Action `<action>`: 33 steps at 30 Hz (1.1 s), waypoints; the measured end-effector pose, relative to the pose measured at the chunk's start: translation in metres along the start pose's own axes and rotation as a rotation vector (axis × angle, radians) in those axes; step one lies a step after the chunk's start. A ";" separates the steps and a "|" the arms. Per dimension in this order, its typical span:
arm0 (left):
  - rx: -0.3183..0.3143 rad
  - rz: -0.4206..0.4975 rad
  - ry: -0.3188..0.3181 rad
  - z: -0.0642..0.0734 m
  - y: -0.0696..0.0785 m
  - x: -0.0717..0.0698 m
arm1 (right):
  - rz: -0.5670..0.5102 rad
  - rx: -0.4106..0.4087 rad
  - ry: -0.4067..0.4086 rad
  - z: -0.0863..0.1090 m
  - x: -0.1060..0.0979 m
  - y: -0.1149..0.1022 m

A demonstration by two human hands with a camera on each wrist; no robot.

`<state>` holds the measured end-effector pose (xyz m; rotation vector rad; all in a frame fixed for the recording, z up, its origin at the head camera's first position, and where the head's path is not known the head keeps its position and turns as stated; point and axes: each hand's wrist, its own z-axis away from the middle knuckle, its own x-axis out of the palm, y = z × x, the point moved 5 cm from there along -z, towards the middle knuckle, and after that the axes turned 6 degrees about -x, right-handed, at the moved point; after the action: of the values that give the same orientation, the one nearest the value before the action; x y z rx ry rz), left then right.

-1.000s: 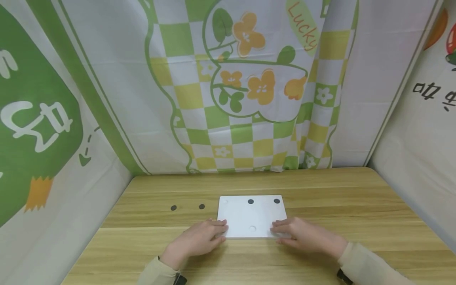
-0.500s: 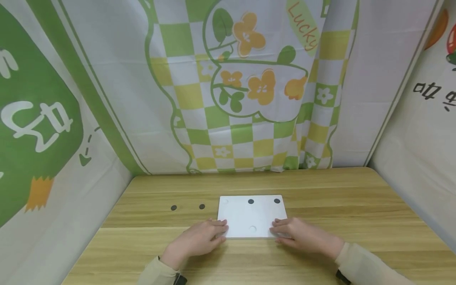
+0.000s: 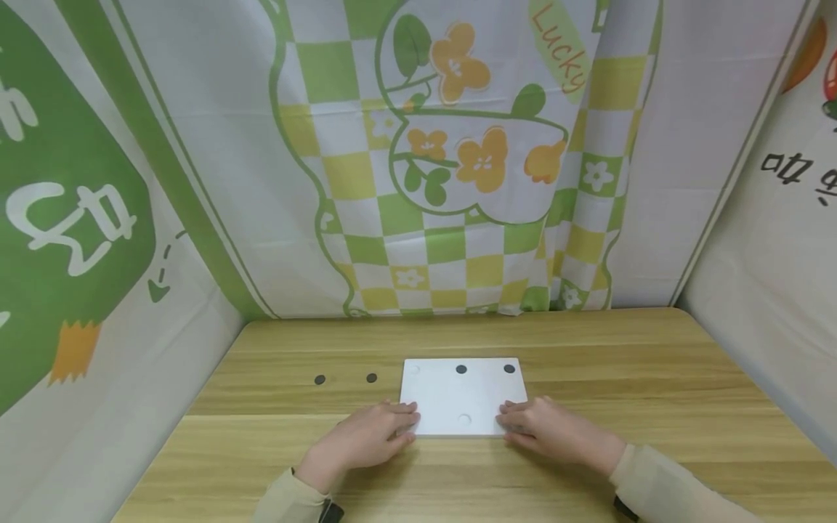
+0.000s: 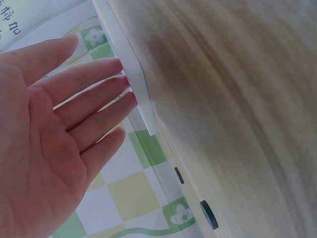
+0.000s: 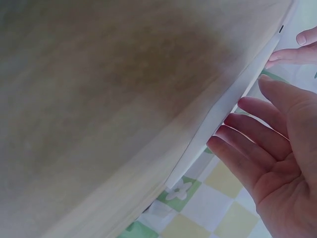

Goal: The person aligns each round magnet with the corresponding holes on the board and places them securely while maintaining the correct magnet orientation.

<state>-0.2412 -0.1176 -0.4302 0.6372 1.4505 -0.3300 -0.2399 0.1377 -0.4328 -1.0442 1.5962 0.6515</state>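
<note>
A flat white board [image 3: 441, 396] lies on the table, with shallow round recesses in its top. Two dark round discs sit in it, one at the back middle [image 3: 461, 369] and one at the back right [image 3: 509, 369]. The visible recesses at back left and front middle hold no disc. My left hand [image 3: 366, 437] rests its fingertips on the board's left front corner; my right hand [image 3: 559, 430] touches the right front corner likewise. In the left wrist view the left hand's fingers [image 4: 94, 111] reach straight to the board's edge. The right hand's fingers [image 5: 247, 148] are slightly bent there.
Two more dark discs, one nearer the board [image 3: 371, 378] and one farther left [image 3: 320, 380], lie on the wooden table [image 3: 588, 341]. Behind the table hangs a green and yellow checked curtain [image 3: 451, 247], and printed cloth walls stand at both sides.
My right wrist and sleeve have shifted slightly to the left. Both hands keep their fingers on the board, and the board and discs stay in place.
</note>
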 end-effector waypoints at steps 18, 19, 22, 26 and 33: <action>0.007 -0.012 0.005 0.000 0.003 -0.003 | 0.000 0.011 0.016 -0.002 0.001 0.003; 0.007 -0.011 0.004 0.000 0.003 -0.003 | -0.001 0.010 0.016 -0.003 0.000 0.002; 0.007 -0.010 0.004 0.000 0.003 -0.003 | -0.011 0.009 0.020 -0.003 0.000 0.002; 0.011 -0.012 0.009 0.001 0.003 -0.004 | -0.018 0.007 0.022 -0.003 0.002 0.002; -0.003 -0.004 0.005 0.000 0.002 -0.002 | -0.021 0.011 0.020 -0.002 0.002 0.002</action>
<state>-0.2407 -0.1162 -0.4276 0.6333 1.4570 -0.3293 -0.2432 0.1361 -0.4347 -1.0612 1.6025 0.6185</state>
